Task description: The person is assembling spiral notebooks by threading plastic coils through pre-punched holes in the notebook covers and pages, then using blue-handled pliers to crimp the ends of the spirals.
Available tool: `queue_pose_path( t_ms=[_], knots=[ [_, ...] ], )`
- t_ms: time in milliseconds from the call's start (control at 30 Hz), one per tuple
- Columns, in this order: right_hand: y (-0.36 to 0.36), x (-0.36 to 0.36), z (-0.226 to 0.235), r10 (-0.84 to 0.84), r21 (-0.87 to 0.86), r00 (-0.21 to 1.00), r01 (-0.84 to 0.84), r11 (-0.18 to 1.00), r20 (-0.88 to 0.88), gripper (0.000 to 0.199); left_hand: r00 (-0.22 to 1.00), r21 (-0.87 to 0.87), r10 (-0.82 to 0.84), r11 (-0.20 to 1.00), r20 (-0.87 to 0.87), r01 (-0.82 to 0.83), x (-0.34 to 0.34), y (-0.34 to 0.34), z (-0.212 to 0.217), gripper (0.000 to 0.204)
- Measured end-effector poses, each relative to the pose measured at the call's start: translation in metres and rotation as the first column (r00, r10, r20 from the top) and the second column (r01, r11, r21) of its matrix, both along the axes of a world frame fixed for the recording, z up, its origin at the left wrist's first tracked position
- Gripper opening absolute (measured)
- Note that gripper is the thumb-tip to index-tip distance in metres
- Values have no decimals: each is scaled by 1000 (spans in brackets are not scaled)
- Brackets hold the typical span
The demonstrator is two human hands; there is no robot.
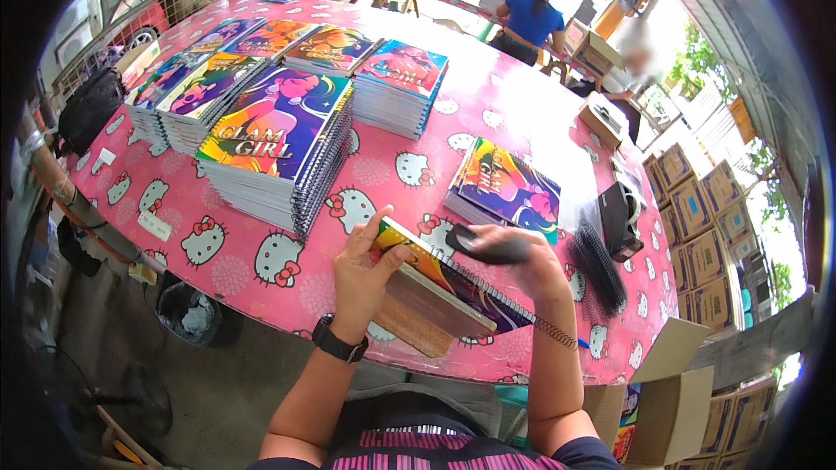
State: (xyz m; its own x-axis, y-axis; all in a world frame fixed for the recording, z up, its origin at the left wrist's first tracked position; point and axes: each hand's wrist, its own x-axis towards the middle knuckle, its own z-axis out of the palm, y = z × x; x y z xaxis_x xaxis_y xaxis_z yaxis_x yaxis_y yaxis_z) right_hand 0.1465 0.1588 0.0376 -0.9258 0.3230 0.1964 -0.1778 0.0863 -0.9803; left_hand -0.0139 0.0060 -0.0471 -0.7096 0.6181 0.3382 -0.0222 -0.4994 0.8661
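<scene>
Both of your hands are occupied above the pink table cover (383, 144), which is printed with white cat faces and red bows. Your left hand (364, 265) grips the upper left end of a coil-bound notebook (446, 275), thumb on your side of it and fingers behind. That notebook is tilted, its spine edge up, its yellow and purple cover facing away from you, and its lower edge is at a wooden board (414, 318) on the table. A dark spiral coil (555, 333) runs along the spine and sticks out past the notebook's right end. Your right hand (533, 265) is curled around a dark handheld tool (488, 246), just beyond the notebook's spine; motion blur hides the tool's exact kind, and you cannot tell whether it touches the coil.

Just ahead of the notebook, slightly to its right, lies a short stack of matching notebooks (505, 187). To its right is a heap of loose black coils (596, 265). Ahead and to its left stand several taller notebook stacks (274, 130). An open cardboard box (684, 418) sits nearer you and to the notebook's right, while piled cartons (701, 235) rise farther right. Well beyond the notebook is a person in a blue top (531, 22).
</scene>
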Motion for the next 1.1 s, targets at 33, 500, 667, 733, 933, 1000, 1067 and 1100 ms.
queue_pose_path(
  t_ms=[33, 500, 667, 733, 933, 1000, 1067, 1100],
  knots=[
    [0, -2, 0, 51, 68, 999, -50, 996, -3, 38, 1000, -10, -3, 1000, -5, 2, 1, -1, 0, 54],
    [-1, -36, -3, 102, 41, 995, -102, 994, -7, 48, 997, -52, 29, 998, -74, -33, -1, -4, -1, 54],
    [5, -38, -13, 57, 59, 994, -63, 996, 98, 44, 1000, -37, -16, 999, -21, 16, 1, -6, 0, 50],
    [6, -38, -16, 33, 85, 981, -50, 995, 194, 44, 999, -10, 20, 1000, -27, -20, -1, -1, 1, 49],
    [24, 4, -26, -385, 802, 883, 16, 597, 269, 56, 983, -76, -35, 997, -183, 21, -4, 0, 14, 45],
    [10, 12, 7, -297, 653, 940, 120, 748, 167, 54, 961, -100, -36, 995, -276, 8, -1, -6, 27, 40],
    [-19, 17, 41, -231, 493, 967, 152, 857, 104, 48, 951, -101, -63, 994, -304, 34, 10, -7, 45, 34],
    [-38, 15, 56, -205, 498, 977, 152, 854, 52, 46, 961, -76, -70, 996, -266, 52, 17, -7, 50, 31]
  ],
)
